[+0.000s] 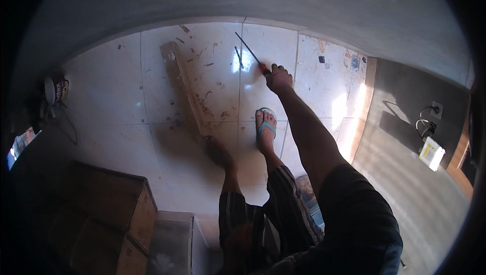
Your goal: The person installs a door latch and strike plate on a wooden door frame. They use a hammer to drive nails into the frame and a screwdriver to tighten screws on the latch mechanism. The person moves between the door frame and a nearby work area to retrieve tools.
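My right hand (280, 79) is closed round the red and dark handle of a long, thin-shafted screwdriver (249, 49). Its shaft points away and to the left, above the pale tiled floor. Just left of it, a short dark rod (238, 57) lies on the tiles. A dim shape over my striped shorts seems to be my left hand (240, 237); shadow hides its fingers. Farther left, a long wooden board (181, 80) lies on the floor, with my left foot (216, 152) at its near end. My right foot (265, 127) stands on the tiles in a turquoise-strapped flip-flop.
Wood chips (206, 110) litter the tiles around the board. A labelled bucket (56, 90) stands at far left, cardboard boxes (136, 209) at lower left. On the right wall, a cable runs from an outlet (437, 109) to a white box (432, 153). A floor drain (355, 62) lies far right.
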Motion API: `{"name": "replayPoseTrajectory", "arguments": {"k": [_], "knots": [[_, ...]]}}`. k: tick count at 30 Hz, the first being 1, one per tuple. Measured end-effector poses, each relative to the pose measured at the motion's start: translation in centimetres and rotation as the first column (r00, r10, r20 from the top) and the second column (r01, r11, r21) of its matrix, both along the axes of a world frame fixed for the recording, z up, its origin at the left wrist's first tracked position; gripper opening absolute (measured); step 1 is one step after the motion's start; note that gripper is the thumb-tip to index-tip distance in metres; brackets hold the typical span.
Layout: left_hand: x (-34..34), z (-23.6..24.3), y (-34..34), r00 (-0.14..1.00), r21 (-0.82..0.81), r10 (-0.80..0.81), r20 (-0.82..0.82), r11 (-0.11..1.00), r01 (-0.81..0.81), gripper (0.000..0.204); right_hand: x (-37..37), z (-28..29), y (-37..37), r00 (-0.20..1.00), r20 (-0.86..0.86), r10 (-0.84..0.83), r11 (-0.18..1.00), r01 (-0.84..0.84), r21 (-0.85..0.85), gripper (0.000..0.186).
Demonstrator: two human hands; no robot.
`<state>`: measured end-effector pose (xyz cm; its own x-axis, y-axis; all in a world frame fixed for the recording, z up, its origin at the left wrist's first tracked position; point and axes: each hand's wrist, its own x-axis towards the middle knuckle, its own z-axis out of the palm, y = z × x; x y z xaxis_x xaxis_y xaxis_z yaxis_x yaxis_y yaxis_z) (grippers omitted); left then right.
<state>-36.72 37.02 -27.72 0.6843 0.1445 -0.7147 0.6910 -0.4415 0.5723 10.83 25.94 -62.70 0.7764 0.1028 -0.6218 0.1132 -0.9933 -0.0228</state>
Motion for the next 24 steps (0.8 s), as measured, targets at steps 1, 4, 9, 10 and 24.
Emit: {"name": "replayPoseTrajectory", "arguments": {"k": [1, 4, 9, 10, 24], "knots": [[-0.2, 0.0, 0.1, 1.0, -0.003, 0.011, -0.024, 1.0, -0.011, 0.014, 0.3, -2.4, 0.7, 0.993, 0.115, 0.018, 0.999, -0.024, 0.045, 0.042], [-0.7, 0.4, 1.3, 0.999, -0.027, -0.005, -0.053, 1.0, 0.004, 0.017, 0.6, -7.9, 3.1, 0.94, 0.324, 0.104, 0.95, -0.19, 0.246, 0.034], [-0.2, -0.5, 3.6, 0.996, 0.07, -0.038, -0.08, 0.997, 0.044, 0.019, -0.5, -12.8, 9.2, 0.993, 0.12, 0.008, 0.95, -0.045, 0.308, 0.03], [0.1, -0.8, 3.8, 0.996, 0.094, -0.038, -0.083, 0.995, 0.046, 0.018, -0.7, -12.8, 10.1, 0.992, 0.051, -0.114, 0.931, 0.088, 0.354, 0.026], [4.2, -1.5, 4.7, 0.773, -0.119, -0.632, -0.053, 0.772, 0.624, 0.012, -48.6, 8.8, -28.6, -0.117, -0.094, -0.989, -0.135, 0.966, 0.221, 0.037]]}}
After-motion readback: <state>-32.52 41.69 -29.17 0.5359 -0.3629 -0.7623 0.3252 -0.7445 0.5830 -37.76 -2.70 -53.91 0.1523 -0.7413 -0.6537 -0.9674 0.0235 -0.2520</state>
